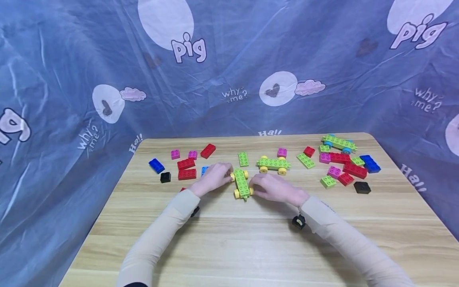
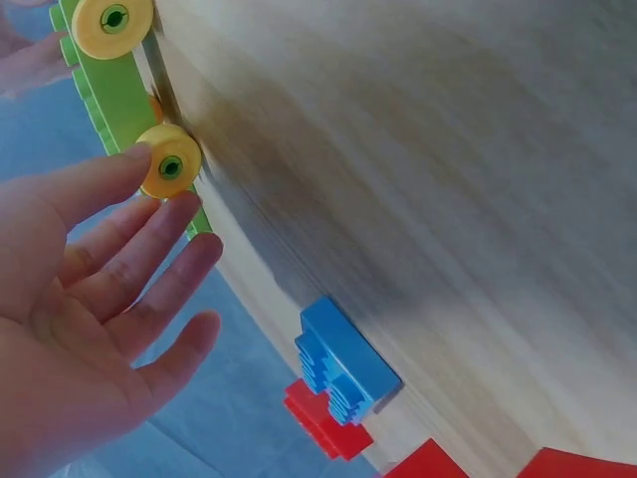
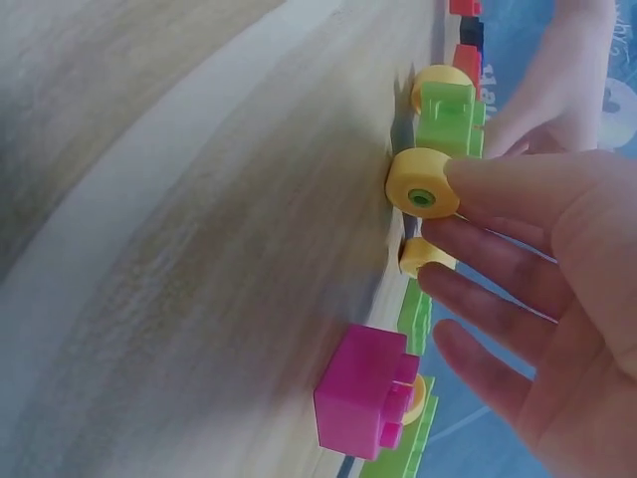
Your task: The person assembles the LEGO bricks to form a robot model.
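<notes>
A lime-green toy car base (image 1: 242, 183) with yellow wheels and studs on top stands on the wooden table between both hands. My left hand (image 1: 214, 177) is at its far left wheel (image 2: 171, 164), thumb and fingertips pinching it in the left wrist view. My right hand (image 1: 274, 187) pinches the near right wheel (image 3: 422, 185) between thumb and fingers; its other fingers spread loosely. A second green car base (image 1: 273, 164) with yellow wheels stands just behind the right hand. Beside the left hand lies a blue brick (image 2: 348, 351), partly hidden in the head view.
Red bricks (image 1: 187, 174), a dark blue brick (image 1: 156, 166) and a black brick (image 1: 165, 177) lie at the left. At the right are several mixed bricks (image 1: 355, 170) and a green base with blue wheels (image 1: 338, 142). A magenta brick (image 3: 363, 393) stands below the right hand's fingers.
</notes>
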`<act>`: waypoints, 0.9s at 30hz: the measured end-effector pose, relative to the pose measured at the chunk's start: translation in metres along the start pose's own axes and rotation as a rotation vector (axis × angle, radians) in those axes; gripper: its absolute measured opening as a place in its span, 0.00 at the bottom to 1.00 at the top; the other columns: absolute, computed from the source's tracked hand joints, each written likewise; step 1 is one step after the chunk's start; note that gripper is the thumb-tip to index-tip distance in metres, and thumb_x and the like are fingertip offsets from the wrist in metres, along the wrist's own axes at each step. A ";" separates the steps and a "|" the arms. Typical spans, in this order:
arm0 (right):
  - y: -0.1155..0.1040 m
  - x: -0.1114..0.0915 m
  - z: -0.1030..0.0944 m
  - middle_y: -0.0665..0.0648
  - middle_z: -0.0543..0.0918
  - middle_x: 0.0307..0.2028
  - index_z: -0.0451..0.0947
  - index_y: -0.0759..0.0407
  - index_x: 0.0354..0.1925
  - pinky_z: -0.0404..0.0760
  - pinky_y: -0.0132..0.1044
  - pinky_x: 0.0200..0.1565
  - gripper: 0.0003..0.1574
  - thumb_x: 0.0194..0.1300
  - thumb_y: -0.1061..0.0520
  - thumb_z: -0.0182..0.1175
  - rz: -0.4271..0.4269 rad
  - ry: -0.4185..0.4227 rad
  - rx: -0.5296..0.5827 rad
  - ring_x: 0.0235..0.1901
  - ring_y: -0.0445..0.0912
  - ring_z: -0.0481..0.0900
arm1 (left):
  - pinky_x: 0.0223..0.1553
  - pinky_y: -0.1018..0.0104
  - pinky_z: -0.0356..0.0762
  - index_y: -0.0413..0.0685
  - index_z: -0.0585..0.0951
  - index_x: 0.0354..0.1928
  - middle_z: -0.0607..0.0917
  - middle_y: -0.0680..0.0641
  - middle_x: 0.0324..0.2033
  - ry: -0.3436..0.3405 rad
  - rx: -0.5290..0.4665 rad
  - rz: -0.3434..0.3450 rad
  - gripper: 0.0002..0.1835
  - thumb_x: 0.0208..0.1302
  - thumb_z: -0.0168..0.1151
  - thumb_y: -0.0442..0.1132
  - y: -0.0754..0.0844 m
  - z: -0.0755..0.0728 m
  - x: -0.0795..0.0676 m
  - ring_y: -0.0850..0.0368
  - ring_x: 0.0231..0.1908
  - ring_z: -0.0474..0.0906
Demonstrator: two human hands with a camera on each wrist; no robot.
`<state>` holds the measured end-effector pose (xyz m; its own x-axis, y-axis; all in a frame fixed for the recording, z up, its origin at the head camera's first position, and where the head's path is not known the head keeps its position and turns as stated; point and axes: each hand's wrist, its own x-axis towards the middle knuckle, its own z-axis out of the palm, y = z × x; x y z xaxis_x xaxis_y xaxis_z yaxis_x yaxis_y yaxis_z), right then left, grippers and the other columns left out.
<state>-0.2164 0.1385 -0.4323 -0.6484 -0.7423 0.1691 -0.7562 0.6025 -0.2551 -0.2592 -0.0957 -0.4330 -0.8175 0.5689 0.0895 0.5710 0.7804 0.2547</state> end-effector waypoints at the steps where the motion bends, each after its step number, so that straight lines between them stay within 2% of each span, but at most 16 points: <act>1: -0.001 0.000 0.000 0.53 0.84 0.42 0.79 0.56 0.44 0.82 0.37 0.50 0.15 0.56 0.57 0.64 0.001 0.004 0.004 0.44 0.44 0.81 | 0.40 0.64 0.81 0.44 0.80 0.40 0.85 0.48 0.35 -0.001 0.004 -0.001 0.11 0.57 0.66 0.40 0.000 0.000 0.000 0.55 0.37 0.81; 9: -0.004 0.001 0.002 0.49 0.84 0.39 0.79 0.53 0.41 0.82 0.33 0.46 0.14 0.55 0.54 0.66 0.034 -0.010 0.000 0.40 0.40 0.80 | 0.41 0.63 0.81 0.46 0.80 0.38 0.86 0.49 0.35 0.009 -0.003 0.016 0.08 0.58 0.65 0.39 0.002 0.002 0.003 0.55 0.38 0.81; 13: -0.004 0.000 0.004 0.48 0.84 0.37 0.79 0.52 0.39 0.82 0.32 0.44 0.12 0.55 0.53 0.67 0.049 -0.014 -0.003 0.38 0.39 0.80 | 0.41 0.64 0.80 0.46 0.80 0.40 0.85 0.49 0.36 -0.008 0.007 0.032 0.09 0.59 0.64 0.41 0.004 0.004 0.005 0.56 0.39 0.81; 20: -0.002 0.001 0.006 0.48 0.83 0.34 0.79 0.52 0.37 0.81 0.30 0.41 0.12 0.54 0.53 0.67 0.034 0.004 -0.019 0.35 0.38 0.79 | 0.51 0.61 0.78 0.46 0.77 0.53 0.82 0.48 0.47 -0.089 -0.020 0.043 0.22 0.61 0.62 0.49 0.003 0.000 -0.001 0.55 0.48 0.78; 27: -0.003 0.001 0.004 0.48 0.83 0.34 0.79 0.53 0.38 0.82 0.30 0.40 0.13 0.54 0.53 0.67 0.034 0.002 -0.010 0.35 0.38 0.79 | 0.62 0.58 0.71 0.44 0.70 0.63 0.76 0.45 0.59 -0.180 -0.082 0.073 0.35 0.59 0.61 0.57 0.003 -0.008 -0.013 0.51 0.59 0.72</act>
<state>-0.2146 0.1344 -0.4352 -0.6740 -0.7206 0.1625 -0.7345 0.6304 -0.2512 -0.2478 -0.1031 -0.4261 -0.7435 0.6659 -0.0608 0.6140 0.7159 0.3325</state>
